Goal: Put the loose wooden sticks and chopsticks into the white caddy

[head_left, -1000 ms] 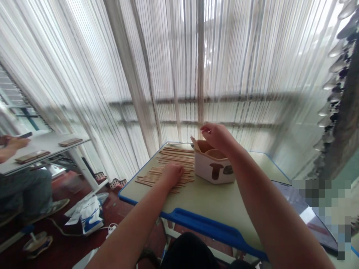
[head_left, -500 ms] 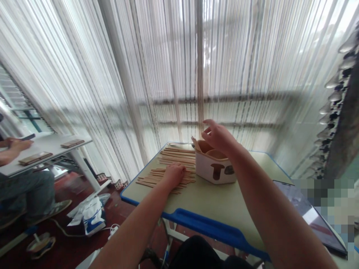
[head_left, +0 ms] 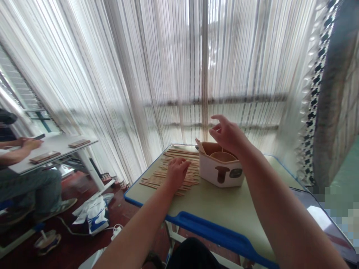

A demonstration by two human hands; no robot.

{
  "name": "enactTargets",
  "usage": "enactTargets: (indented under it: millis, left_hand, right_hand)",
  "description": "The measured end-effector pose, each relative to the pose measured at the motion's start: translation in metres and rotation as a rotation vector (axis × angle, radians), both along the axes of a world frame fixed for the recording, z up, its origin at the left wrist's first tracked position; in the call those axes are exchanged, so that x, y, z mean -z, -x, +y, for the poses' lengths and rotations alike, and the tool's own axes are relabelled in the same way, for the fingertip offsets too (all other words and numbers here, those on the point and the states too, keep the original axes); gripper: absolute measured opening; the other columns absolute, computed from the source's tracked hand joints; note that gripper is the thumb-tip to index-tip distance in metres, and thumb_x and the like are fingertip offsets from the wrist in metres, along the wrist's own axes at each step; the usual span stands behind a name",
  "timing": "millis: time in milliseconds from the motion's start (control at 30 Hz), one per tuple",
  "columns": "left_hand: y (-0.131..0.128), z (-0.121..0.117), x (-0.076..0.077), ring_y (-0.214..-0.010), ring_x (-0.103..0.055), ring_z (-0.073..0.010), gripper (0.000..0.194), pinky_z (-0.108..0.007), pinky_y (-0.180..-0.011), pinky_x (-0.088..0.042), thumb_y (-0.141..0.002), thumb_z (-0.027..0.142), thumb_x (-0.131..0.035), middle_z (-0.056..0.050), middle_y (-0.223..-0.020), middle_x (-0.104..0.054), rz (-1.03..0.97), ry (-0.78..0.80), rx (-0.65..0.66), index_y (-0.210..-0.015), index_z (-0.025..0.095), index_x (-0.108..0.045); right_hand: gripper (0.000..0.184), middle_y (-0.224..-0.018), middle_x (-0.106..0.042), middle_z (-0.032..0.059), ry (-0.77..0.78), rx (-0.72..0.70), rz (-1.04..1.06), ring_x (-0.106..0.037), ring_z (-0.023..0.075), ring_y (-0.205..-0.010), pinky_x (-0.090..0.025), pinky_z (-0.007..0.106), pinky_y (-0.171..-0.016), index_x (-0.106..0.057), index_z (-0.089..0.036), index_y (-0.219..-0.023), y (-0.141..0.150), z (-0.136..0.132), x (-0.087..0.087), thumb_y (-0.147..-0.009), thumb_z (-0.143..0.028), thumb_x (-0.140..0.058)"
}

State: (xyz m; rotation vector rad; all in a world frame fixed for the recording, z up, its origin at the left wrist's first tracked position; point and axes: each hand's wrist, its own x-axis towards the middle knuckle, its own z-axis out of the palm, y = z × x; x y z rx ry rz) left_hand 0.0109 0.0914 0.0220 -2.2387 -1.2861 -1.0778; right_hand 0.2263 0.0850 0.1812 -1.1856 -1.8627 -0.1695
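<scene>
Wooden sticks [head_left: 153, 182], thin and pale, lie side by side in a loose layer on the left half of the table. Over them hovers or rests my left hand [head_left: 177, 172], its fingers loosely bent and apart, with nothing visible in them; whether it touches the sticks is unclear. To their right stands a white, angular organizer box [head_left: 207, 173] with a brown inside, dividers and a dark T-shaped mark. My right hand [head_left: 228, 132] is raised above the box's back rim, index finger stretched and the others bent, holding nothing I can see. A pale strip [head_left: 199, 145] sticks up at the box's left corner.
The school-type table [head_left: 221, 209] has a blue edge. A tablet-like screen [head_left: 322, 216] lies at the right. A thin metallic object [head_left: 182, 145] lies along the back edge. Sheer curtains [head_left: 174, 67] hang behind. At left, another person's hands [head_left: 30, 144] are over a white table [head_left: 61, 142].
My left hand has lifted a little from its flatter position on the sticks, and its fingers have loosened. My right hand stays above the box. The view has shifted slightly.
</scene>
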Motion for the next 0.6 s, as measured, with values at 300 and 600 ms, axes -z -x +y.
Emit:
enactTargets:
  millis: [300,600]
  left_hand:
    - [0.004,-0.002,-0.002,-0.089,-0.051,-0.0165,0.014,-0.031,-0.082,-0.041,-0.087,0.02,-0.043,-0.007,-0.093,-0.055,-0.343,-0.204,0.076,-0.098,0.018,-0.053]
    - [0.007,0.001,-0.011,-0.05,-0.053,-0.0065,0.015,-0.019,-0.052,-0.041,-0.082,0.032,-0.054,0.003,-0.074,-0.055,-1.183,-0.025,0.109,-0.083,0.02,-0.046]
  right_hand:
    - [0.038,-0.078,-0.067,0.0044,-0.007,0.0,-0.024,-0.061,0.0179,-0.067,-0.044,0.03,-0.063,-0.054,-0.02,-0.114,-0.006,0.012,0.006,-0.076,-0.028,-0.053]
    - [0.039,-0.084,-0.068,0.0037,0.013,-0.082,-0.056,-0.061,0.016,-0.067,-0.044,0.028,-0.062,-0.053,-0.021,-0.114,-0.001,0.017,0.012,-0.076,-0.025,-0.053]
